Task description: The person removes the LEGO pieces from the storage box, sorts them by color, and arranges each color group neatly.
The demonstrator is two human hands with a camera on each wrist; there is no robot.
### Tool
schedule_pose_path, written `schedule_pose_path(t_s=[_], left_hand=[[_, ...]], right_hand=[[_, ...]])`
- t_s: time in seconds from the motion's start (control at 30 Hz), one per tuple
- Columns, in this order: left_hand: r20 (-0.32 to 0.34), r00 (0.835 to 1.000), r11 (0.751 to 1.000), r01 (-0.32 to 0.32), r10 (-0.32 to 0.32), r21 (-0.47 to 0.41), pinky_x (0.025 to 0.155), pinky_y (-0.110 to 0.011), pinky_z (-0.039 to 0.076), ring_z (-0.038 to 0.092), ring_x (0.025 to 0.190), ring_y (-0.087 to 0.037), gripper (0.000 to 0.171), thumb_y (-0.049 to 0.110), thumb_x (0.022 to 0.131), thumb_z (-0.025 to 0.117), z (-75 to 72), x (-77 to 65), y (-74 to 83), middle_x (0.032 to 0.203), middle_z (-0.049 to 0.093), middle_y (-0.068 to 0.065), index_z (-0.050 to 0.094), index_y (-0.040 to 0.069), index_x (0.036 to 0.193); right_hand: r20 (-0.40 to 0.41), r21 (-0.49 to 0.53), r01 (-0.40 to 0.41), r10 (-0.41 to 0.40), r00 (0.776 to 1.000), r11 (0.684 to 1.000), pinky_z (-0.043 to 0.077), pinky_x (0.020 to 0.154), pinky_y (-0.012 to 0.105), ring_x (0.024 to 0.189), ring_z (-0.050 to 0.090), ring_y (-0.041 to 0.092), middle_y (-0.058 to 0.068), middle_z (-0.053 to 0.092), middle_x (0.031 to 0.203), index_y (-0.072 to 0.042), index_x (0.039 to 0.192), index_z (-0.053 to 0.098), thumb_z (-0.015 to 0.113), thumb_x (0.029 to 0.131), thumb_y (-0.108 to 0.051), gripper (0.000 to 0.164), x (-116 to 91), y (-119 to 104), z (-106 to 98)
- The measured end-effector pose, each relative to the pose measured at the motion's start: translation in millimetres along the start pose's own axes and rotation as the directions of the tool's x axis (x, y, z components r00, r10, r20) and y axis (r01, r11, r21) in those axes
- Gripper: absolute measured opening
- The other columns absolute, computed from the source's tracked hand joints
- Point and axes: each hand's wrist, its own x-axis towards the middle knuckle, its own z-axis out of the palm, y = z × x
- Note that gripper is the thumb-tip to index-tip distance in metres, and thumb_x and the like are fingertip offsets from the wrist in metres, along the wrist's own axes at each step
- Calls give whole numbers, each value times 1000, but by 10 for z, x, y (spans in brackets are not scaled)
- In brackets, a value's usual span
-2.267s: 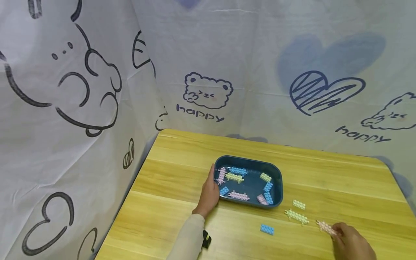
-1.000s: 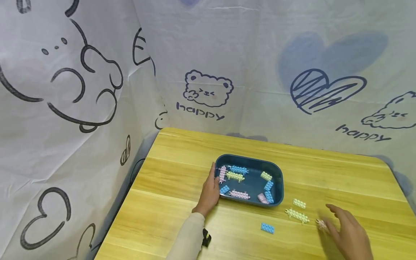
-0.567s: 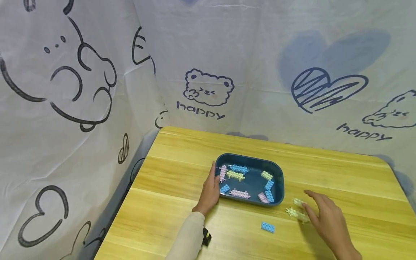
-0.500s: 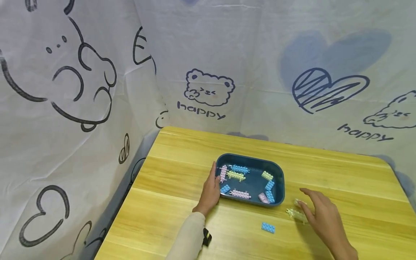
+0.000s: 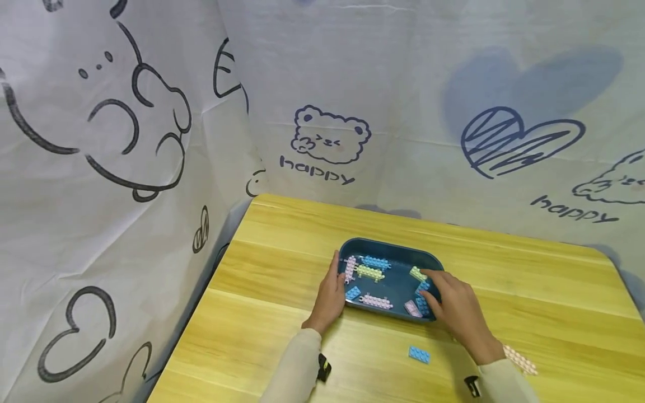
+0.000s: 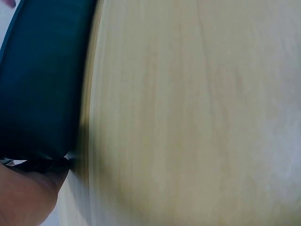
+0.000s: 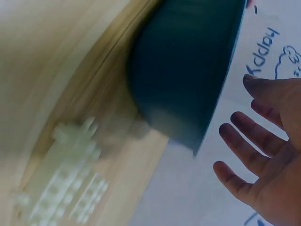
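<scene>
Tray [image 5: 395, 285]: sitting on the tabletop [image 5: 287, 235], toy bricks [image 5: 375, 302] inside
Left hand [image 5: 328, 299]: gripping its end
Right hand [image 5: 456, 305]: over it, fingers loosely spread

The smooth outer wall of a dark teal tray [image 6: 44, 80] rises beside the pale wooden table [image 6: 188, 113], whose grain stretches away to the tray's right, with a soft shadow near the tray's lower corner. Just below the tray, the left hand [image 6: 28, 197] touches its lower end, the fingertips dark and hard to make out; past the tray's upper-left rim shows a small, blurred pinkish patch [image 6: 9, 3].
</scene>
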Motion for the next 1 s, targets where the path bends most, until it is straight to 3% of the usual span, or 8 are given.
schedule_pose_path(t_s=[0.17,0.37,0.57,0.73,0.87,1.0], left_hand=[[7,1000,1000,6,-6,-10,125,-49,21,24,154,-34,59,7,113,35,4,-13,7,171,18,-14,12,4,167],[-3,1000,1000,7,-7,-8,125,-49,21,25,154,-34,59,6,113,35,-1,-32,7,171,19,-14,12,5,167],[1,1000,1000,14,-14,-4,125,-48,21,23,155,-32,59,6,113,35,-7,-22,4,171,18,-12,12,5,167],[-1,1000,1000,11,-11,-1,125,-48,21,24,154,-32,59,5,112,35,-6,-15,-9,171,19,-13,13,4,166],[0,1000,1000,2,-2,3,125,-47,22,25,154,-32,58,5,112,36,-4,-11,-18,171,20,-13,13,3,166],[-2,1000,1000,-9,9,4,125,-49,23,26,153,-34,58,5,112,36,-12,-11,-17,170,21,-15,14,2,166]], right_hand=[[37,-18,36,-35,999,999,60,68,53,87,71,36,22,71,111,2,124,69,90,80,-9,50,163,-46,210],[140,-15,5,-3,990,1000,60,74,55,97,71,38,21,70,117,0,129,68,87,85,-13,49,339,-125,384],[237,-43,-10,20,971,999,58,60,43,95,71,35,21,70,122,-1,133,67,87,86,-16,53,503,-175,513],[286,-57,-21,36,957,998,52,50,36,89,72,33,19,72,118,-3,131,69,87,84,-11,50,602,-168,645],[314,-65,-24,44,949,998,52,50,37,86,71,32,18,72,114,-4,127,71,83,86,-2,43,653,-160,746],[299,-60,-26,43,953,998,54,50,39,80,70,32,18,73,106,-3,120,73,78,87,6,34,686,-158,825]])
